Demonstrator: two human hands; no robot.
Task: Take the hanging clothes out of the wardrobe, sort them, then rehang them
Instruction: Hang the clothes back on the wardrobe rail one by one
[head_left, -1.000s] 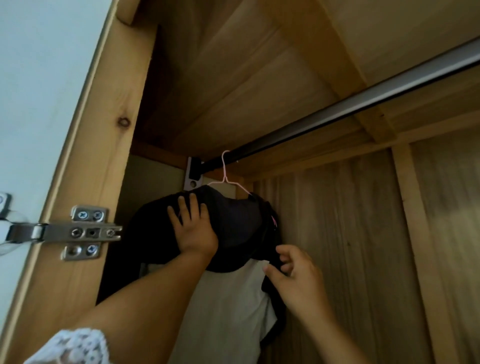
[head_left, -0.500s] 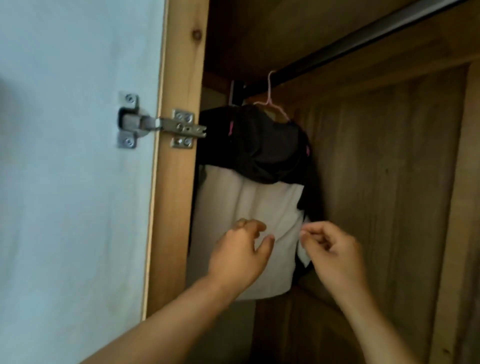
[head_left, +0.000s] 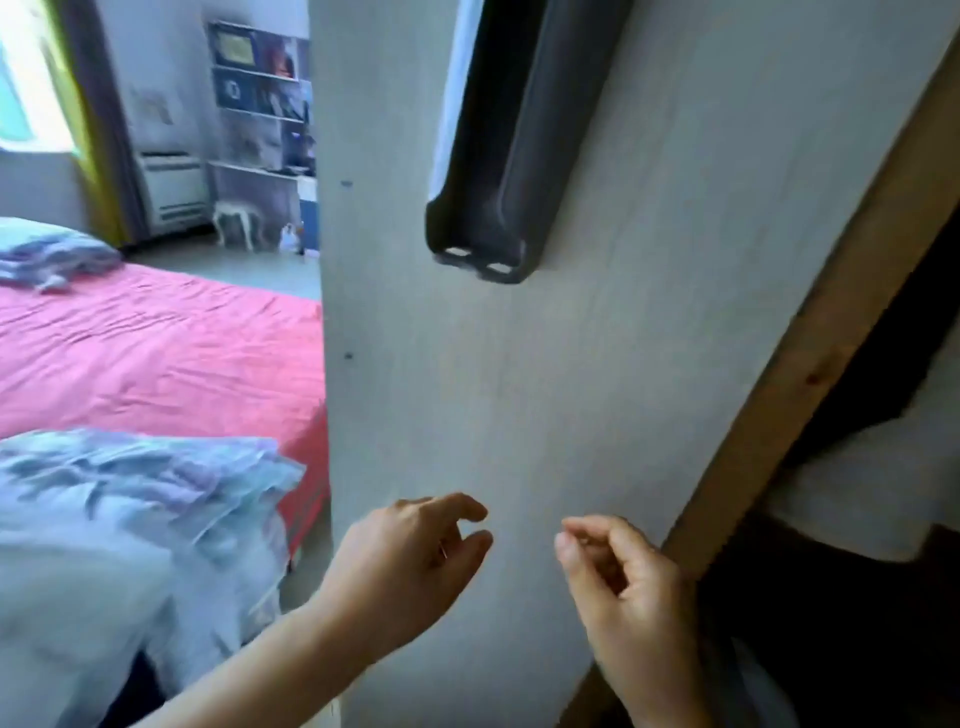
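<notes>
My left hand (head_left: 415, 551) hovers in front of the open wardrobe door (head_left: 597, 364), fingers loosely curled and holding nothing. My right hand (head_left: 618, 577) is beside it near the wooden wardrobe frame (head_left: 810, 374), fingers loosely curled, also empty. At the far right, inside the wardrobe, part of the hanging black-and-white garment (head_left: 872, 467) shows. A pale blue and lilac heap of clothes (head_left: 130, 530) lies at the lower left on the bed.
A bed with a pink sheet (head_left: 156, 353) fills the left side, with another bluish bundle (head_left: 47, 254) at its far end. A dark holder (head_left: 514, 145) is fixed to the inside of the door. Shelves and a radiator stand at the back.
My view has swung left and down from the wardrobe interior to the door and bed. Both hands have let go of the hanging white garment and come away from it.
</notes>
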